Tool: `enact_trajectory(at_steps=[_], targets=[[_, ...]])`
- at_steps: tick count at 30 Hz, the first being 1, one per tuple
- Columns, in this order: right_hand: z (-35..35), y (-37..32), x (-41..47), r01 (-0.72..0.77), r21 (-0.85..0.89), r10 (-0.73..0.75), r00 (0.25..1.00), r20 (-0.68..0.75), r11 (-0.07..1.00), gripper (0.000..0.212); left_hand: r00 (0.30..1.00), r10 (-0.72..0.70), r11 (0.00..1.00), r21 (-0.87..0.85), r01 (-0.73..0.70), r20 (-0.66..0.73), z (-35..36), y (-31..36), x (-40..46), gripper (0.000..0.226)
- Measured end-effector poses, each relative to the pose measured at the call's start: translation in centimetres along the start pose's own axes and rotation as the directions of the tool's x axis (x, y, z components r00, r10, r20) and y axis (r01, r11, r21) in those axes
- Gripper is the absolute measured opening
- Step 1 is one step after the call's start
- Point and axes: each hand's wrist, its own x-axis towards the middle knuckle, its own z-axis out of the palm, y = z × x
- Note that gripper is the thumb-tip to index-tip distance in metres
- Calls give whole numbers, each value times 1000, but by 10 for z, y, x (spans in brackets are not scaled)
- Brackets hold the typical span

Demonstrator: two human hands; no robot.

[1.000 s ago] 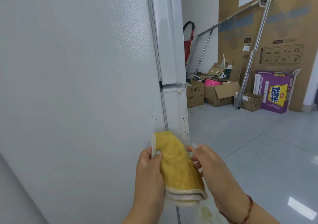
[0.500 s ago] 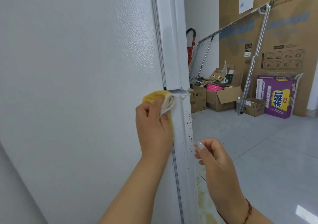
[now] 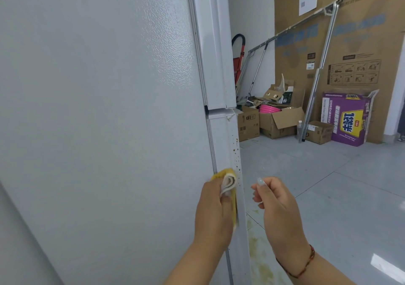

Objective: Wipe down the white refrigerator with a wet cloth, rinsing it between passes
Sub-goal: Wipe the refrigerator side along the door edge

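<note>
Cardboard boxes (image 3: 278, 122) crowd the far wall. Left hand (image 3: 213, 205) grips a folded yellow cloth (image 3: 228, 180) against the white refrigerator (image 3: 109, 109) door's edge; brown specks (image 3: 236, 151) run straight above. Right hand (image 3: 278, 210) hangs loosely curled, holding nothing.

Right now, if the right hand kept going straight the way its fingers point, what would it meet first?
Most likely the refrigerator edge with the brown spots, just above the cloth the left hand holds. The right hand points left and upward, though depth is unclear.
</note>
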Motion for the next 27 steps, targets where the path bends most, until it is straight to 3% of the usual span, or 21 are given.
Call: enact_trajectory(at_steps=[3, 6, 8, 10, 12, 14, 16, 18, 20, 22, 25, 27], targets=[[-3, 1, -1, -30, -30, 31, 1000, 7, 999, 24, 977, -193, 947, -241, 210, 93, -24, 19, 0, 20], [-3, 0, 0, -125, -47, 130, 984, 121, 991, 29, 935, -246, 808, -478, 344, 256, -42, 36, 2, 25], [-4, -2, 2, -304, 58, 276, 919, 282, 951, 37, 911, -241, 761, -518, 391, 335, -50, 43, 3, 28], [-6, -4, 1, -455, 145, 367, 838, 404, 879, 35, 909, -256, 768, -502, 398, 329, -55, 43, 4, 28], [-8, -3, 0, -463, 216, 349, 841, 414, 860, 28, 926, -287, 801, -469, 372, 245, -59, 39, 6, 26], [-8, -6, -2, -321, 200, 251, 917, 309, 926, 37, 949, -297, 848, -427, 313, 106, -63, 35, 8, 20], [-6, -18, 1, -62, 91, 43, 978, 204, 994, 41, 973, -224, 900, -393, 187, -51, -67, 35, 14, 16], [0, -31, 13, 229, -32, -223, 966, 134, 973, 37, 980, -61, 955, -296, 3, -189, -70, 39, 24, 32], [10, -44, 33, 530, -185, -530, 846, 52, 828, 36, 939, 148, 975, -115, -192, -312, -71, 44, 42, 38], [21, -49, 56, 708, -345, -756, 655, -7, 616, 28, 877, 308, 950, 63, -307, -370, -68, 45, 62, 31], [36, -35, 82, 732, -527, -865, 501, -12, 431, 29, 844, 338, 940, 193, -281, -417, -55, 33, 82, 32], [39, -17, 86, 749, -575, -892, 446, 69, 330, 37, 784, 532, 789, 523, -321, -320, -41, 21, 81, 48]])
